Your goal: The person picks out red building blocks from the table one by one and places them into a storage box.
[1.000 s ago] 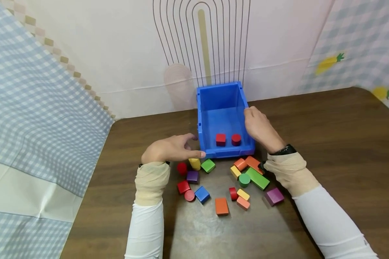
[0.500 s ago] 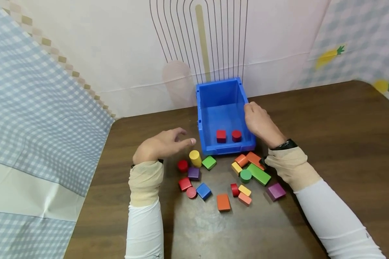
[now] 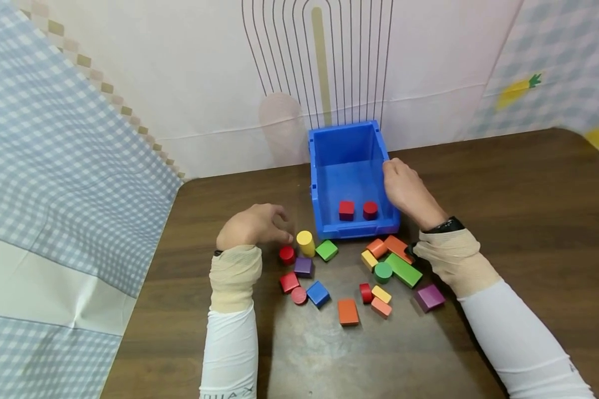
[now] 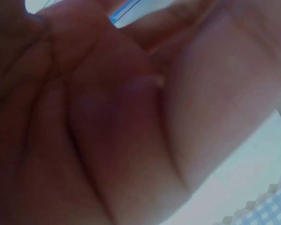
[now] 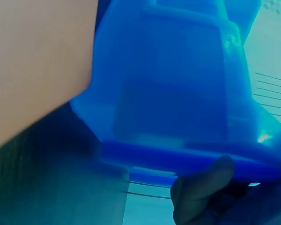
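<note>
My right hand (image 3: 410, 191) grips the right rim of a blue plastic bin (image 3: 356, 228); in the right wrist view, curled fingers (image 5: 208, 180) lie at the bin's edge. A red cube (image 3: 346, 210) and a red cylinder lie inside, near the front wall. Left of the bin, my left hand (image 3: 252, 227) hovers with loosely bent fingers and nothing between them. Its thumb tip is just above another red cylinder (image 3: 287, 255), close to an upright yellow cylinder (image 3: 306, 244). The palm (image 4: 107, 117) fills most of the left wrist view.
Several blocks lie before the bin, among them a green block (image 3: 326, 250), a purple cube (image 3: 303, 267), a blue cube (image 3: 318, 293) and an orange block (image 3: 348, 312). A long green block (image 3: 403, 270) lies by the right forearm. A cloth-covered wall (image 3: 219, 100) stands behind the bin.
My left hand has drawn away from the bin's front left corner, then come down toward the red and yellow cylinders. The right hand stays on the rim.
</note>
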Demonstrator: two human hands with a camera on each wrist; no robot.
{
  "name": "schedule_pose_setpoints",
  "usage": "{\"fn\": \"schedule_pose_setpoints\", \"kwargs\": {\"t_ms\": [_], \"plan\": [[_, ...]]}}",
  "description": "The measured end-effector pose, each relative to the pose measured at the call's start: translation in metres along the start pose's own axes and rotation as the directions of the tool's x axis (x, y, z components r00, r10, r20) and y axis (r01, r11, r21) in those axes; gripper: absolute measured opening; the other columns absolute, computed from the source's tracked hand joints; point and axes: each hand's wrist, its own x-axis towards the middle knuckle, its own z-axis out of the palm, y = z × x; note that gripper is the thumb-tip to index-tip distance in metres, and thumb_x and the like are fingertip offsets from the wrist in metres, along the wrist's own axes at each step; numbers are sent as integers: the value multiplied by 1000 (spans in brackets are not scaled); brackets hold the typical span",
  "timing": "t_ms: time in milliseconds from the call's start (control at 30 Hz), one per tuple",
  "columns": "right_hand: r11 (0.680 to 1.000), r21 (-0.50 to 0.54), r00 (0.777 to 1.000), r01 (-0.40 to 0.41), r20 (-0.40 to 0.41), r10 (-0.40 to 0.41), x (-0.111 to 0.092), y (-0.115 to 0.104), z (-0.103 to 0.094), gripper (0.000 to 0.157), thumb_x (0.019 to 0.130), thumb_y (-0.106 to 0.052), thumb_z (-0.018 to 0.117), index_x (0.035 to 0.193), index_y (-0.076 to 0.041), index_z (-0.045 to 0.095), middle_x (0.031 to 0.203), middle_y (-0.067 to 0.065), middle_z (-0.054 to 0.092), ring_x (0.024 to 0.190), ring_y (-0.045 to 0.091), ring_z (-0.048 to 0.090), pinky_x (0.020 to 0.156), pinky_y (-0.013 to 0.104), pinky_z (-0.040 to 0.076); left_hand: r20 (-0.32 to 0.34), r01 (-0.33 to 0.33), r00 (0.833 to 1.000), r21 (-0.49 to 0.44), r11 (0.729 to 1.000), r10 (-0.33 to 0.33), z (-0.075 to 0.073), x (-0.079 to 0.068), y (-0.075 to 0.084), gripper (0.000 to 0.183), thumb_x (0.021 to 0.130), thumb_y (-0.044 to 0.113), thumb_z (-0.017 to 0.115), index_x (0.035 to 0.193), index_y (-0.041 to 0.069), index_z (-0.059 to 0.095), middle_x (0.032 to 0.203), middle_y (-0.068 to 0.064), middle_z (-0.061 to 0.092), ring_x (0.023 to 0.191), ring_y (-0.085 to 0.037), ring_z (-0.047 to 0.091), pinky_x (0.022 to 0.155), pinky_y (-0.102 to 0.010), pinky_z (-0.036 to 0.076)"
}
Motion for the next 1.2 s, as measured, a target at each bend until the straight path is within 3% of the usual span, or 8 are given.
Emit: {"fn": "schedule_pose_setpoints", "kwargs": {"t_ms": [233, 567, 700, 933, 1200], "plan": [[1000, -13, 1000, -8, 7, 8, 1, 0, 0, 72, 112, -46, 8, 159, 4, 29, 154, 30, 41, 135, 48, 46, 110, 71, 41, 69, 44, 997, -34, 998, -41, 5, 5, 1, 48, 81, 37, 91, 123, 22, 74, 120, 0, 69, 107, -23, 62, 90, -40, 53], [1000, -1, 1000, -7, 11, 7, 2, 2, 1, 72, 112, -47, 9, 159, 3, 28, 153, 29, 41, 134, 48, 46, 110, 71, 41, 184, 92, 981, -142, 986, -65, 12, 14, 3, 36, 81, 30, 92, 105, 16, 69, 100, -5, 67, 82, -23, 65, 67, -30, 52], [1000, 0, 1000, -6, 13, 6, 2, 0, 0, 72, 112, -47, 9, 159, 3, 29, 153, 29, 42, 133, 48, 47, 110, 71, 41, 213, 90, 976, -193, 977, -47, 14, 17, 2, 35, 81, 25, 93, 102, 13, 67, 98, -5, 67, 79, -23, 67, 67, -28, 56], [1000, -21, 1000, 1, 10, -1, 2, -1, -1, 72, 112, -45, 7, 160, 5, 28, 155, 30, 39, 136, 49, 44, 111, 72, 39, 263, 54, 964, -286, 957, 24, 15, 21, 0, 30, 84, 12, 89, 101, 8, 65, 101, -8, 68, 81, -24, 71, 78, -33, 62], [1000, -19, 1000, -3, 19, 3, 3, 0, 0, 72, 112, -45, 7, 160, 5, 27, 155, 31, 39, 136, 50, 44, 111, 72, 39, 240, 16, 970, -205, 979, 34, 16, 22, -1, 19, 86, 12, 85, 94, 10, 68, 88, -4, 68, 75, -18, 67, 70, -27, 57]]}}
